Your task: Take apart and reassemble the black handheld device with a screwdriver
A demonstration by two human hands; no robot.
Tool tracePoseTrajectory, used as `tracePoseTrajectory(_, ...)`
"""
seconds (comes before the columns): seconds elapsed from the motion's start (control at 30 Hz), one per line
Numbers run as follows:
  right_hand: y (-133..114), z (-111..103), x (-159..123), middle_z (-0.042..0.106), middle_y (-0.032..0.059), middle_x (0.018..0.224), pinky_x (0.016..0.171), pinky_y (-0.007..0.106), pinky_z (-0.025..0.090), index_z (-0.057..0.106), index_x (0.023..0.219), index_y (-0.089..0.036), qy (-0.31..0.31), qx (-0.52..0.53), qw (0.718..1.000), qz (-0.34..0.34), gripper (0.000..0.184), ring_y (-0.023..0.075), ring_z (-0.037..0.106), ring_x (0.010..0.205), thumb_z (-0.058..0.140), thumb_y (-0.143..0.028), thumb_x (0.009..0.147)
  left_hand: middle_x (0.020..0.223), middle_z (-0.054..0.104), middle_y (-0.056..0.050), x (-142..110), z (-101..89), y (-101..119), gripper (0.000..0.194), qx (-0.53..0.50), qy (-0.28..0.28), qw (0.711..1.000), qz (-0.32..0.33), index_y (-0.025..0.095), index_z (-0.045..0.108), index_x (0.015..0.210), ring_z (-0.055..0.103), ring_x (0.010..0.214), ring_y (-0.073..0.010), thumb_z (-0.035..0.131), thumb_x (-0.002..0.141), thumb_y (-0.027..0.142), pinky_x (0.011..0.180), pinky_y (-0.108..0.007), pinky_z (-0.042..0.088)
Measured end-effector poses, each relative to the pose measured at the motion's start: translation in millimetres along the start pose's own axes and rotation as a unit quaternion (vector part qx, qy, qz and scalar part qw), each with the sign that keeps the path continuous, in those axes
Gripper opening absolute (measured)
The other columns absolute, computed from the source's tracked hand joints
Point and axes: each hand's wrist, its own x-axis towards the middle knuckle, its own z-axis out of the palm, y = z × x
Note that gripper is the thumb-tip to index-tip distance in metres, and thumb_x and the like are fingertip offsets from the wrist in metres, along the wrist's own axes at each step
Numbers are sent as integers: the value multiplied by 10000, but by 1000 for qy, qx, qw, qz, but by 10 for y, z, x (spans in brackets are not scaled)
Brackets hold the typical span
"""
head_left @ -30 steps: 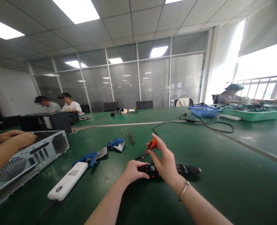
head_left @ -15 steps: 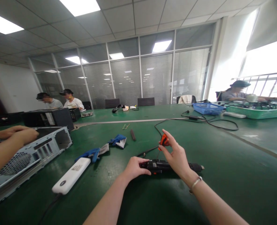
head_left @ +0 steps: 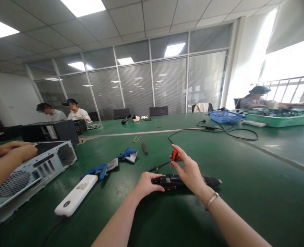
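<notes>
A black electric screwdriver (head_left: 175,181) lies sideways on the green table (head_left: 152,219) in front of me, its cable leading off the left end. My left hand (head_left: 148,183) is closed round that left end. Between the thumb and fingers of my right hand (head_left: 189,169) is a small screwdriver (head_left: 175,156) with an orange and black handle, held upright. Its thin shaft points down at the middle of the black tool's body; whether the tip touches is too small to tell. My right wrist partly covers the tool's right half.
To the left lie a white power strip (head_left: 77,195) and blue-grey gloves (head_left: 103,169). Beyond is an open computer case (head_left: 44,171) with a co-worker's hands (head_left: 15,152) over it. A dark bar (head_left: 144,148), blue basket (head_left: 225,118) and green basket (head_left: 280,120) are farther back.
The view has shifted slightly, so most things sit a little farther left. Both hands keep their grips, and the small screwdriver stays upright over the black tool.
</notes>
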Motion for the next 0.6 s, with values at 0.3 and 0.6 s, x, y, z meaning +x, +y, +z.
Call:
tracePoseTrajectory(0.3,44,28,-11,670,39,881,804,387,497,407,1403,-241,5,-64,998,-30,559,214,628,799,556,-261,864,992,754,-23,2,1,10,580,-17,-1,1000,-2,191,714,1117,668,934,-277,851,565,302,822,-305,487)
tracePoseTrajectory(0.6,25,31,-20,654,32,916,808,359,486,354,1429,-251,-13,-66,996,-58,604,201,613,830,533,-205,854,995,754,-18,1,5,-6,567,-31,-3,999,4,193,717,1112,669,944,-281,853,570,290,832,-308,489)
